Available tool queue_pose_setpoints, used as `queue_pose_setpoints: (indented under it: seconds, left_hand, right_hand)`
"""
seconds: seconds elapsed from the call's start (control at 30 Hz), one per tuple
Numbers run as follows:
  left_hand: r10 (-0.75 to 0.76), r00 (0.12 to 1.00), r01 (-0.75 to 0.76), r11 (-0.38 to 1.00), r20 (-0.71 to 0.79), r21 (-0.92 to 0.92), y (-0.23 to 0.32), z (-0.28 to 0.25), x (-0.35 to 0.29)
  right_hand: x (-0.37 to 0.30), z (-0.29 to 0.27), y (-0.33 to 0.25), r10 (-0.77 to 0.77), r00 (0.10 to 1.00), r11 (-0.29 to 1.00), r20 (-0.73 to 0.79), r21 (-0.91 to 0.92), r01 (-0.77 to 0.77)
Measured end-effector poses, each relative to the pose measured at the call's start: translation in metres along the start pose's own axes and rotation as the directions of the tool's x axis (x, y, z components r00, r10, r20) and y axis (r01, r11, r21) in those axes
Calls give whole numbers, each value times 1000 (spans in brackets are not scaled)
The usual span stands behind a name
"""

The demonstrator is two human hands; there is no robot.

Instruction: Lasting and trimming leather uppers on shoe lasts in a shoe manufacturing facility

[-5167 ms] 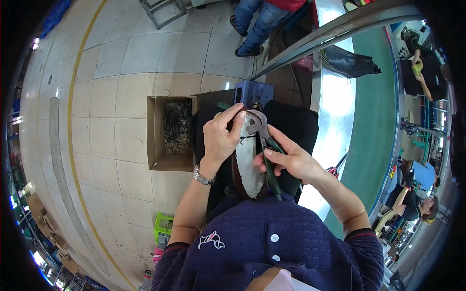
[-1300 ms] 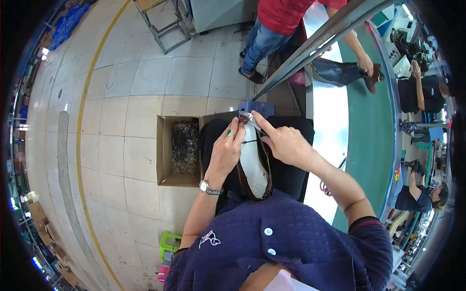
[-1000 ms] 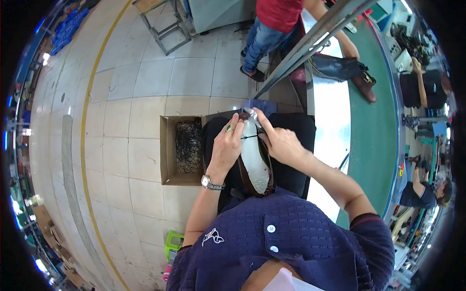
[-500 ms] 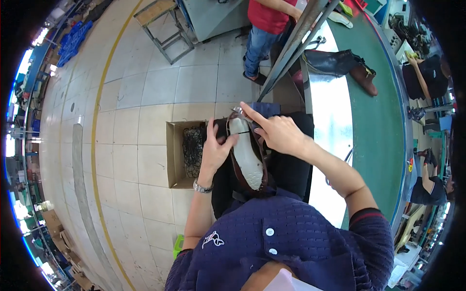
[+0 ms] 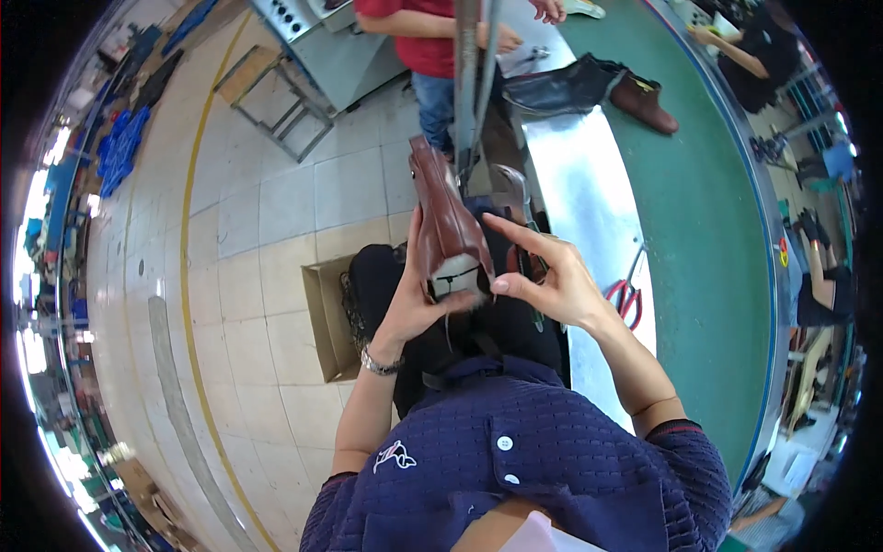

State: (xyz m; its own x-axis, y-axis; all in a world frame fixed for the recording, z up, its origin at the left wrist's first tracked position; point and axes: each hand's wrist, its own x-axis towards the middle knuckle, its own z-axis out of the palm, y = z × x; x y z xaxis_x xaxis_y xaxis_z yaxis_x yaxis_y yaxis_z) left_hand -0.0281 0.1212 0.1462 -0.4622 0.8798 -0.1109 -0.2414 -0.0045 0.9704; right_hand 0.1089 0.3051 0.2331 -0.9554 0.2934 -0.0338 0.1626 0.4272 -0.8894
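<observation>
My left hand [image 5: 405, 299] grips a brown leather boot [image 5: 443, 216] over my lap, its shaft pointing away from me. A pale insole [image 5: 455, 283] with a dark band across it shows at the boot's near end. On the boot's right, my right hand [image 5: 563, 283] has its thumb and index finger stretched toward the leather edge. Its other fingers are curled around the handle of pincers [image 5: 511, 189], whose silver head points away from me. That handle is partly hidden by the hand.
Right of my lap runs a metal ledge [image 5: 575, 156] with red-handled scissors [image 5: 625, 304], beside a green worktop [image 5: 708, 276]. A dark boot [image 5: 556, 89] and brown boot [image 5: 644, 103] lie farther off. An open cardboard box [image 5: 324, 331] stands at left; a metal post [image 5: 466, 83] rises ahead, near a co-worker [image 5: 418, 41].
The boot has turned over, from its sole facing up to its leather upper showing and shaft pointing away. My right hand and the pincers have moved right, off the boot's toe.
</observation>
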Motion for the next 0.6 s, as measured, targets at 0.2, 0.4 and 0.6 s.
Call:
queue_pose_setpoints:
  seconds: [0.2, 0.4, 0.6]
  left_hand:
    - [261, 933, -295, 949, 249, 110, 4, 11, 67]
    - [171, 917, -250, 951, 360, 184, -17, 11, 79]
    - [166, 909, -285, 918, 382, 278, -8, 10, 79]
  right_hand:
    - [-21, -13, 10, -118, 966, 990, -229, -109, 95]
    - [-36, -6, 29, -19, 961, 999, -278, -38, 9]
    - [-34, -3, 34, -55, 954, 998, -296, -51, 42]
